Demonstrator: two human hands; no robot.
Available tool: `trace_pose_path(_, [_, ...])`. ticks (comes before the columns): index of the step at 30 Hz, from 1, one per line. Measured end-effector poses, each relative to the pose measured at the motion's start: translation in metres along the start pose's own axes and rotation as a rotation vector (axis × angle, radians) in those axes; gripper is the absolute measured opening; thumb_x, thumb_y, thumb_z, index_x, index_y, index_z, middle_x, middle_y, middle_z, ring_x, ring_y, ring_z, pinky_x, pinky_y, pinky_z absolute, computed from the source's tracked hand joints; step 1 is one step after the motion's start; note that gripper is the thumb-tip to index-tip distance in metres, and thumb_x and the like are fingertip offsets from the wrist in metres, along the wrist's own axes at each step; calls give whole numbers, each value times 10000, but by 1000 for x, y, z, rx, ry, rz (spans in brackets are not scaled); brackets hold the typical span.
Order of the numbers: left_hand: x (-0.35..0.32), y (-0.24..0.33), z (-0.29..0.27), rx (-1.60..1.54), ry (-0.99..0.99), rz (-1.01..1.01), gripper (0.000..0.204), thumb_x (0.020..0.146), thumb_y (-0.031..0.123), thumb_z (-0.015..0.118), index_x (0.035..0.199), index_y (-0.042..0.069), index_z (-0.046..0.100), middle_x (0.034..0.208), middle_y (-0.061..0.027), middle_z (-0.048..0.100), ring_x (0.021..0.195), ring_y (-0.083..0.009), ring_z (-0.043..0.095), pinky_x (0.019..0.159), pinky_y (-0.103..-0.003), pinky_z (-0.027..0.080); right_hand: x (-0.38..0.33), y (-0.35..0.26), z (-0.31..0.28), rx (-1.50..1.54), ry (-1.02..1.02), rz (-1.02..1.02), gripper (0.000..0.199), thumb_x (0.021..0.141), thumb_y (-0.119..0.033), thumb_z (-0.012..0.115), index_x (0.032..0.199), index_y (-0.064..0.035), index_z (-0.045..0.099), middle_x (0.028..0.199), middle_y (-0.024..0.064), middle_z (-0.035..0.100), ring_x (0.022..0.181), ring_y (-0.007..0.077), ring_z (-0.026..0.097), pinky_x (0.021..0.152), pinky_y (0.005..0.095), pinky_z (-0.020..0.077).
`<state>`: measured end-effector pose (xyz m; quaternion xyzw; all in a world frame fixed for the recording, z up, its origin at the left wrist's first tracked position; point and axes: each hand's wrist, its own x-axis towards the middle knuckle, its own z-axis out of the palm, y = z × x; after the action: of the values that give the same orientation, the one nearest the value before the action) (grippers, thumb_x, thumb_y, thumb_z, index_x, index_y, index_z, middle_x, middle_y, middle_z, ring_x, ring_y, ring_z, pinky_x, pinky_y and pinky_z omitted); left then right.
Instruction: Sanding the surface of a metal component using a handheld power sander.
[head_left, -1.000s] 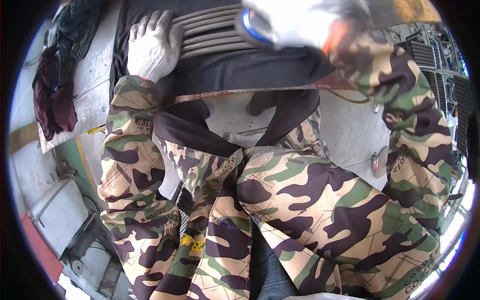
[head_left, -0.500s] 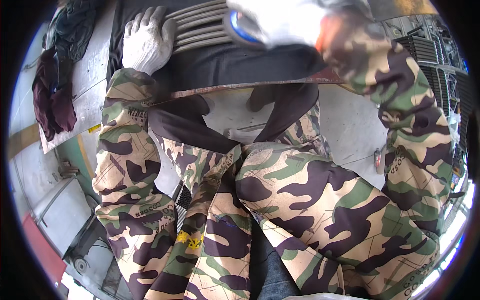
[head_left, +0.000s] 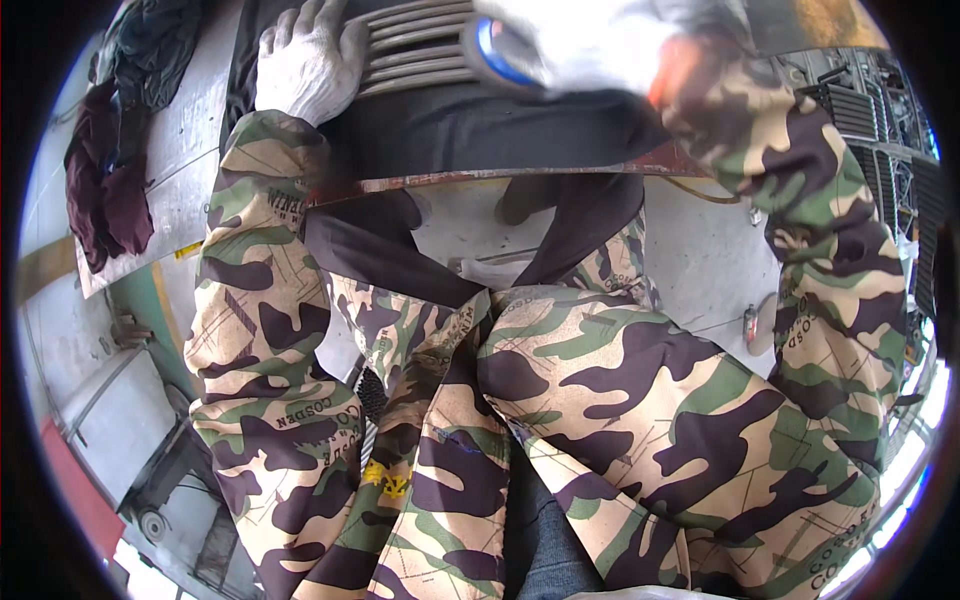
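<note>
My left hand (head_left: 305, 62), in a white knitted glove, lies flat with its fingers spread. It rests at the left end of several parallel grey metal bars (head_left: 418, 48), the thumb side touching their ends. The bars lie on a black cloth (head_left: 490, 130). Over their right part is my right hand (head_left: 600, 45), also in a white glove and smeared by motion. It grips a round-headed tool with a dark base and a blue rim (head_left: 500, 52). The tool's body is mostly hidden under the glove, so its exact kind is unclear. An orange-red cuff shows at that wrist.
The work table's reddish-brown edge (head_left: 480, 178) runs close before me. Dark cloths (head_left: 115, 190) lie on a pale surface at the left. Dark racked bars (head_left: 870, 170) stand at the far right. A wheeled cart (head_left: 160, 500) stands low on the left.
The table, bars and both hands sit slightly higher and further right in the picture. My right hand and the tool remain on the bars' right part; my left hand still lies flat.
</note>
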<state>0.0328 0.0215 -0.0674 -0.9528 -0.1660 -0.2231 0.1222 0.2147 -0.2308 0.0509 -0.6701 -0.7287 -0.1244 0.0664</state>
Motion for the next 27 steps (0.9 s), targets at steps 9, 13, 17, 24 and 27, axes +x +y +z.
trace_pose_path(9, [2, -9, 1, 23, -19, -29, 509, 1044, 430, 485, 1455, 138, 559, 1484, -154, 566, 1383, -392, 495, 1175, -521, 339, 18, 3, 3, -7, -44, 30, 252, 889, -299, 654, 986, -68, 623, 953, 178, 632, 910, 366, 662, 757, 486, 563])
trace_pose_path(13, [25, 30, -45, -223, -77, -119, 443, 983, 283, 574, 1307, -17, 614, 1335, -232, 619, 1279, -412, 530, 1133, -510, 370, 13, 11, 3, -22, -41, 42, 241, 880, -288, 654, 993, -77, 628, 945, 172, 630, 906, 364, 662, 756, 488, 564])
trace_pose_path(17, [16, 24, -38, -130, 52, -71, 429, 985, 280, 571, 1283, -24, 619, 1272, -221, 642, 1231, -419, 546, 1081, -497, 405, 28, 26, 12, -88, -10, 98, 243, 870, -285, 661, 1001, -83, 627, 969, 174, 629, 908, 374, 654, 751, 493, 557])
trace_pose_path(24, [27, 24, -34, -169, 8, -79, 420, 992, 288, 575, 1288, -7, 621, 1267, -230, 645, 1222, -420, 556, 1075, -498, 415, 15, 16, 5, -12, 12, 33, 233, 877, -276, 652, 985, -71, 620, 946, 180, 630, 884, 374, 660, 739, 488, 560])
trace_pose_path(27, [20, 0, -25, 49, -118, 30, 468, 1020, 371, 523, 1372, 70, 592, 1381, -189, 605, 1309, -403, 523, 1126, -506, 379, 33, 29, 17, -69, 2, 98, 231, 872, -255, 637, 997, -61, 624, 968, 193, 643, 896, 384, 661, 750, 495, 557])
